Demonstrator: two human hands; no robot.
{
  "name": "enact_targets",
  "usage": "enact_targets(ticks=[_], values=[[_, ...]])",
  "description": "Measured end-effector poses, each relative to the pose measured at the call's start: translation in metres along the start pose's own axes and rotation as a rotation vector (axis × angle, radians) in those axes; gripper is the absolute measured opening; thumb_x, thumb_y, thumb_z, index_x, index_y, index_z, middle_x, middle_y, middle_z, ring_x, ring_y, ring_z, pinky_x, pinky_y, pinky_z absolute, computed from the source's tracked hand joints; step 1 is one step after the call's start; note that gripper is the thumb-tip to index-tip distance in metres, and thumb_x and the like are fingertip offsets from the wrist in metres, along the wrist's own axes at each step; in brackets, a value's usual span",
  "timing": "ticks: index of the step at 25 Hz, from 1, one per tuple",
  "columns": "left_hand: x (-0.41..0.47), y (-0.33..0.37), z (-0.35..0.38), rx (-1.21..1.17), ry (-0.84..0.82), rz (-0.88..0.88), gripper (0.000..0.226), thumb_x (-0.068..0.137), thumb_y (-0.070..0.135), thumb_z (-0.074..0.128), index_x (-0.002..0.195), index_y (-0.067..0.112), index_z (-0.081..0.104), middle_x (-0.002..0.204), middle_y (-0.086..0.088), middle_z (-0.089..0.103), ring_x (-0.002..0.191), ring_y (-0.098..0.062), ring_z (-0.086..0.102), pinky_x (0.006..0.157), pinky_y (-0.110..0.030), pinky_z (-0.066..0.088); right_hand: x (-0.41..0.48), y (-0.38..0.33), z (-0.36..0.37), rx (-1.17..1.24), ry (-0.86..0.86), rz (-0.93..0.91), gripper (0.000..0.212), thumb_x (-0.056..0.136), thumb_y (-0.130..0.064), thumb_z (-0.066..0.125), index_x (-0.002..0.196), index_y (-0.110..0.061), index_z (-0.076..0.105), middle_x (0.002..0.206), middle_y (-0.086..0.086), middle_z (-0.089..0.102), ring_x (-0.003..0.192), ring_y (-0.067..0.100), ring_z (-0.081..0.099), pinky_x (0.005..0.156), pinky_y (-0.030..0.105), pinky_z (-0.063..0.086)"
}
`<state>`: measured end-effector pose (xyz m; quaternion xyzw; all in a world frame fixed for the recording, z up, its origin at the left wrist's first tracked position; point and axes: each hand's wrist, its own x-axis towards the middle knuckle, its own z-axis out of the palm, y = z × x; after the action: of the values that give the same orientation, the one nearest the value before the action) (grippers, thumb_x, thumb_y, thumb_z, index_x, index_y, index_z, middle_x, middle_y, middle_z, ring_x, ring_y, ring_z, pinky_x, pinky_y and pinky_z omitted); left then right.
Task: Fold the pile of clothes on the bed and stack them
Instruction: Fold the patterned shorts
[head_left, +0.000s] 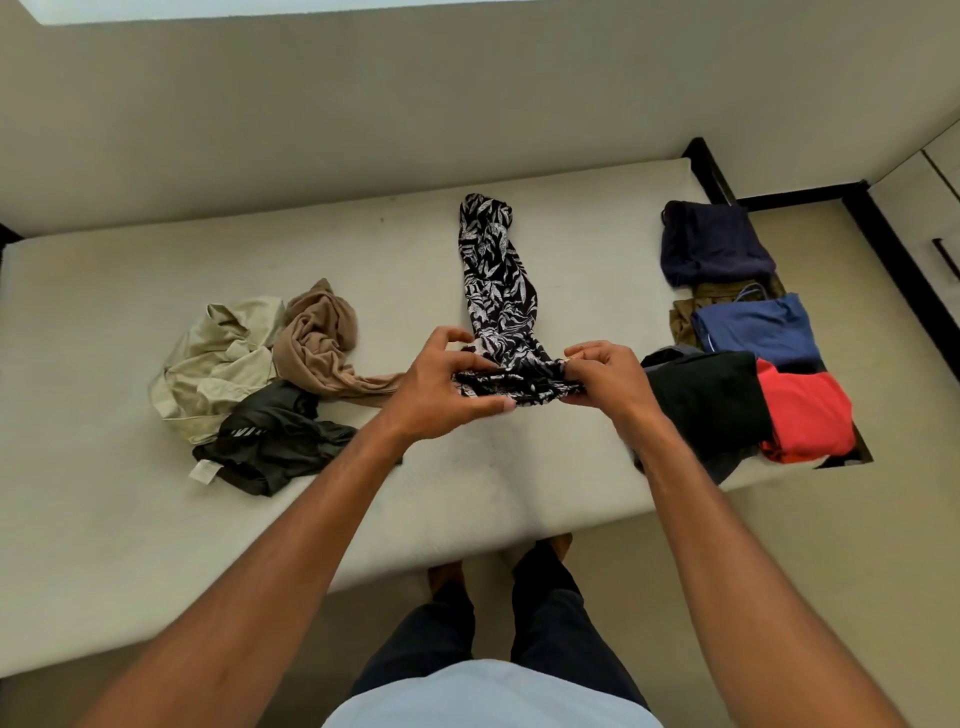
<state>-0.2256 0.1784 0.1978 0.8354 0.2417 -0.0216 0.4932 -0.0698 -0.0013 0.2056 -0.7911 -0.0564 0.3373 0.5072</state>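
Observation:
A long black-and-white leaf-print garment (496, 280) lies stretched away from me across the middle of the white bed (467, 483). Its near end is bunched between my hands. My left hand (441, 387) grips the bunched end from the left, and my right hand (602, 374) pinches it from the right. To the left lies an unfolded pile: a cream garment (218, 358), a tan one (319, 343) and a dark olive-black one (275, 441). Folded clothes sit at the right: navy (714, 244), blue (756, 327), black (701, 400) and red (802, 410).
An olive folded piece (685, 317) peeks from under the blue one. A black bed frame (711, 171) runs along the right end of the mattress, with a white cabinet (935, 218) beyond it. My legs and feet (498, 597) stand at the bed's near edge.

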Motion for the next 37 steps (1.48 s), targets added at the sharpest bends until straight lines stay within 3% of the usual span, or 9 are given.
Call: enact_targets(ticks=[2,7,11,17,20,25,30,34,37], values=[[-0.004,-0.004,-0.001,0.142,-0.106,0.105,0.072,0.063,0.048,0.091,0.126,0.023,0.066,0.129,0.011,0.049,0.115,-0.006,0.052,0.099,-0.022,0.043,0.0,0.001,0.003,-0.02,-0.004,-0.024,0.023,0.087,0.003,0.066,0.065,-0.005,0.067,0.116,0.004,0.064,0.098,0.015,0.064,0.06,0.025,0.058],[-0.003,-0.006,0.0,0.227,0.046,0.239,0.02,0.083,0.022,0.077,0.102,0.025,0.071,0.085,0.017,0.066,0.078,-0.006,0.063,0.072,-0.031,0.051,-0.008,-0.006,-0.004,0.06,-0.239,-0.098,0.02,0.087,0.008,0.068,0.092,-0.011,0.074,0.09,0.003,0.073,0.08,0.012,0.067,0.071,0.027,0.056],[0.001,0.007,-0.017,0.145,0.177,0.221,0.011,0.081,0.025,0.077,0.092,0.024,0.076,0.065,0.019,0.06,0.065,-0.005,0.057,0.06,-0.023,0.041,-0.021,-0.004,-0.013,-0.06,-0.315,-0.25,0.054,0.069,0.015,0.083,0.112,-0.017,0.072,0.101,0.006,0.076,0.091,0.013,0.07,0.088,0.033,0.059],[-0.005,0.045,-0.036,0.036,0.389,0.273,0.011,0.078,0.019,0.079,0.088,0.023,0.076,0.076,0.014,0.066,0.079,-0.009,0.059,0.065,-0.024,0.045,-0.023,-0.039,-0.011,-0.249,0.009,-0.626,0.009,0.077,-0.027,0.083,0.08,-0.032,0.076,0.075,-0.01,0.074,0.074,0.009,0.066,0.07,0.034,0.052],[-0.003,0.092,-0.056,-0.261,0.429,0.272,0.012,0.081,0.016,0.08,0.089,0.022,0.074,0.081,0.007,0.073,0.076,-0.008,0.067,0.072,-0.031,0.057,-0.026,-0.089,-0.024,0.003,-0.016,-0.643,0.013,0.088,-0.014,0.078,0.094,-0.025,0.075,0.094,-0.002,0.077,0.09,0.015,0.071,0.083,0.036,0.057],[-0.009,0.204,-0.089,-0.429,0.54,0.398,0.008,0.092,0.016,0.072,0.094,0.009,0.068,0.096,-0.013,0.074,0.083,-0.019,0.071,0.082,-0.046,0.061,-0.043,-0.182,-0.067,0.209,-0.047,-0.768,0.015,0.097,-0.008,0.067,0.109,0.002,0.065,0.093,0.005,0.073,0.082,0.012,0.071,0.073,0.027,0.057],[-0.034,0.315,-0.124,-0.384,0.603,0.545,0.005,0.091,0.021,0.073,0.09,0.025,0.07,0.098,0.0,0.075,0.088,-0.021,0.072,0.081,-0.043,0.061,-0.085,-0.278,-0.142,0.071,-0.051,-1.019,0.015,0.094,-0.022,0.073,0.107,-0.013,0.071,0.1,0.006,0.076,0.096,0.026,0.074,0.089,0.052,0.06],[-0.052,0.36,-0.128,-0.346,0.682,0.601,0.014,0.09,0.019,0.074,0.097,0.007,0.071,0.094,-0.005,0.075,0.082,-0.015,0.069,0.078,-0.034,0.06,-0.106,-0.316,-0.179,-0.13,0.056,-1.146,0.037,0.085,-0.052,0.072,0.11,-0.025,0.072,0.104,-0.005,0.076,0.101,0.019,0.072,0.093,0.054,0.056],[-0.055,0.37,-0.115,-0.289,0.712,0.624,0.016,0.09,0.016,0.075,0.097,0.002,0.072,0.087,-0.001,0.074,0.077,-0.01,0.067,0.074,-0.029,0.059,-0.107,-0.31,-0.19,-0.221,0.149,-1.205,0.033,0.089,-0.049,0.07,0.11,-0.023,0.07,0.098,-0.013,0.074,0.093,0.011,0.07,0.089,0.047,0.057]])
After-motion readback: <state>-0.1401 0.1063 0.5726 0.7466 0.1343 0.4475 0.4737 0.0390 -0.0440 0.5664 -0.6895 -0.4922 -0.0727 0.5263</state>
